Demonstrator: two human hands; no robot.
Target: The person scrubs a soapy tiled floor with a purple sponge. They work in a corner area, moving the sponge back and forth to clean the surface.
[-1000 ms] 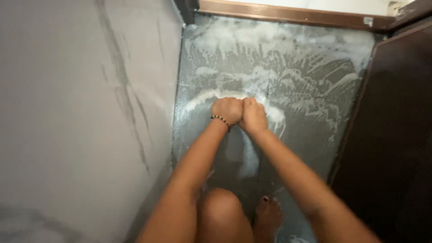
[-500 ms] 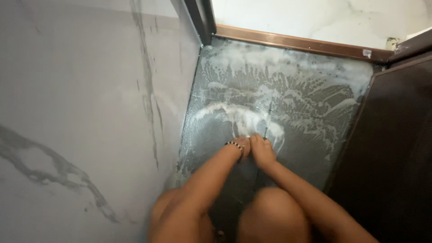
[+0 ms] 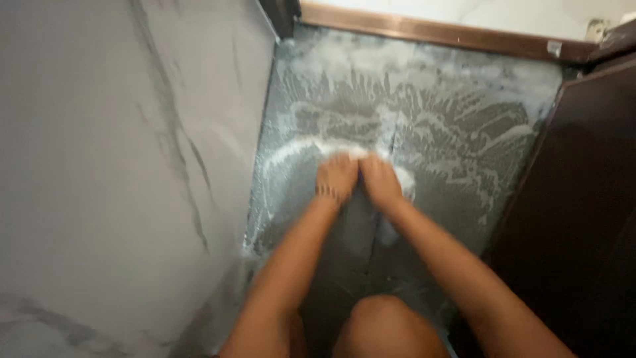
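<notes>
We are looking down at our two hands pressed side by side on a wet, soapy floor (image 3: 464,126) of dark grey tiles. Our left hand (image 3: 336,178) and our right hand (image 3: 380,180) touch each other along the inner edges, both curled into loose fists with the knuckles forward. The picture is blurred, so we cannot tell whether they clasp a cloth or a brush beneath them or simply press on the tiles. A thin beaded bracelet (image 3: 326,193) sits on our left wrist.

White foam (image 3: 291,154) curves in an arc to the left of and beyond our hands, and more foam lies in feathery streaks across the far tiles. A patch of it shows just beside our right hand, on its outer side. A grout line (image 3: 391,132) runs straight away from our hands toward the far wall.

Our forearms reach down from the lower edge of the view and meet at the hands, and one bare knee (image 3: 384,325) shows between them at the bottom.

To the left rises a pale marble wall (image 3: 119,166) with grey veins, touching the floor along its edge. To the right stands a dark brown panel (image 3: 589,199), perhaps a door. At the far end a copper-coloured strip (image 3: 430,30) borders the floor.
</notes>
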